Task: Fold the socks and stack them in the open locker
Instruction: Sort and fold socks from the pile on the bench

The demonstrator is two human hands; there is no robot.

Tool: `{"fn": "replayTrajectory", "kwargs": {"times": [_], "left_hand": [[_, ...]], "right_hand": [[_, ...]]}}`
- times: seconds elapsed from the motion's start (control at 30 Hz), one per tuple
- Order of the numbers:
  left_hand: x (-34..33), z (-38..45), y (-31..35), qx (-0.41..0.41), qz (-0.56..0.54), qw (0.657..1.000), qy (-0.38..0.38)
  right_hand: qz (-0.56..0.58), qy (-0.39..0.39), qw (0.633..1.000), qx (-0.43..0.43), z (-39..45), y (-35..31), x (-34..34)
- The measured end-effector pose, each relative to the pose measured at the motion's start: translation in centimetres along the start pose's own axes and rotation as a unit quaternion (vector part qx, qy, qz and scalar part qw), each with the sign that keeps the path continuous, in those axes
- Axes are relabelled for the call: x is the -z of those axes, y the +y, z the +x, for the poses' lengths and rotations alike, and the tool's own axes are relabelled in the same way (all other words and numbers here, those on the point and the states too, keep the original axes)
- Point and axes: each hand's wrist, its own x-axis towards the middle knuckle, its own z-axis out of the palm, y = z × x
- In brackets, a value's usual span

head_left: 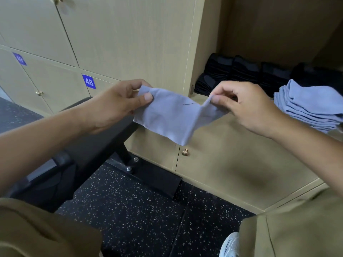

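Note:
A light blue sock hangs stretched in the air in front of the lockers, with a short dark thread on it. My left hand pinches its left end between thumb and fingers. My right hand pinches its right end, where the cloth bends down. To the right, the open locker holds a stack of folded light blue socks at its front. Behind that stack stand rows of folded black socks.
Shut wooden locker doors fill the wall on the left, one with a blue tag 48. A black padded bench stands under my left arm on speckled black flooring. A brass knob sits on the door below the sock.

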Motion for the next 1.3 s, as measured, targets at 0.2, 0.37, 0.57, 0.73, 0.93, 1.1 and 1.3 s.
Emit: {"fn": "replayTrajectory", "kwargs": {"times": [0.2,0.37,0.57,0.73,0.93,1.1,1.3], "left_hand": [[-1.3,0.2,1.2,-0.041,-0.004,0.999,-0.015],[-2.3,0.9,1.9,-0.060,-0.005,0.997,-0.044],[-3.3,1.7,2.4,-0.051,-0.037,0.994,-0.084],[-4.3,1.9,2.8,-0.026,-0.144,0.978,-0.150],[-4.6,2.1,3.1,0.002,-0.193,0.970,-0.150],[-3.9,2.3,2.6,0.012,-0.164,0.984,-0.067],[-3.8,2.2,2.2,0.034,-0.160,0.985,0.049]], "right_hand": [[0.190,-0.032,0.981,0.026,-0.5,-2.0,0.4],[0.261,-0.080,0.962,0.018,-0.9,-3.7,0.5],[0.343,-0.091,0.935,-0.008,-1.1,-4.7,0.8],[0.406,-0.113,0.906,-0.026,-1.2,-4.9,1.3],[0.422,-0.103,0.900,-0.041,-1.4,-4.7,1.6],[0.442,-0.076,0.886,-0.113,-1.1,-3.9,2.2],[0.444,-0.089,0.878,-0.155,-1.4,-3.5,1.8]]}}
